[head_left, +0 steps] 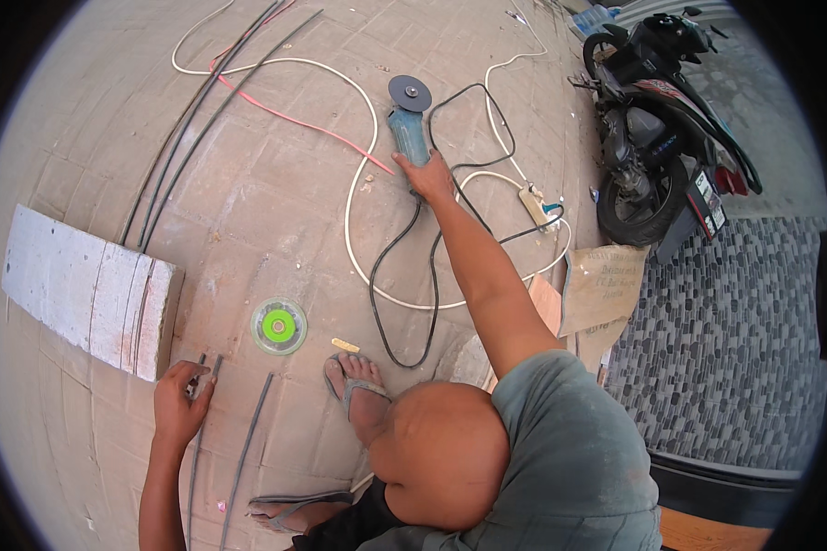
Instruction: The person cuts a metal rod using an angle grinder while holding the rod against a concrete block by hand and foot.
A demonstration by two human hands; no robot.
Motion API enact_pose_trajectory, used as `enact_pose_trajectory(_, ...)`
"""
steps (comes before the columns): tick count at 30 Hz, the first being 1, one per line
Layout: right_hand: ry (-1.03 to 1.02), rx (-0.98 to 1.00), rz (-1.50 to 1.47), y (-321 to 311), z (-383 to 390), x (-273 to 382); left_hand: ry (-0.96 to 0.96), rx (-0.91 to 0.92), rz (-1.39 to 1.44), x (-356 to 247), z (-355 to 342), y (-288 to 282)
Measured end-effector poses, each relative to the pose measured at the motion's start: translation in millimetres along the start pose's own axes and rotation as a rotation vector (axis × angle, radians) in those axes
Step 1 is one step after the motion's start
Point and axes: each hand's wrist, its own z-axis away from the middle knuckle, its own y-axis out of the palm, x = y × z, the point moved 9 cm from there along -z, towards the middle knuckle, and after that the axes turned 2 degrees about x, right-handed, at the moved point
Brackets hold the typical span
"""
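Observation:
My right hand [427,177] is wrapped round the rear of a blue-green angle grinder [408,133]. The grinder points away from me over the paving, its dark cutting disc [411,93] at the far end. At the lower left, my left hand [184,401] is closed on thin metal rods [194,487], whose ends poke out past the fingers beside a whitish block. Another thin metal rod [248,447] lies just right of that hand. A round clear disc with a bright green centre [279,325] rests flat between my hands.
The long whitish block [87,292] lies at the left. Long dark rods [193,129] stretch away beyond it. A black cable [383,317] and white cord [347,211] loop round the grinder, near a power strip [534,208]. Cardboard [605,289] and a motorcycle [657,129] are at right.

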Motion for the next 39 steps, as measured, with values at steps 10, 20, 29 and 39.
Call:
enact_pose_trajectory(10, -0.067, -0.264, 0.176, -116, 0, -162, 0.060, 0.015, -0.003, -62, -25, 16)
enact_pose_trajectory(20, 0.135, -0.027, 0.805, -160, -125, -277, 0.013, 0.135, -0.108, -65, -43, 43)
enact_pose_trajectory(29, 0.283, 0.326, 0.593, -122, -157, -343, -0.052, 0.219, -0.148, -47, -58, 62)
enact_pose_trajectory(39, 0.298, 0.313, 0.447, -115, -152, -355, -0.034, 0.269, -0.128, -50, -57, 80)
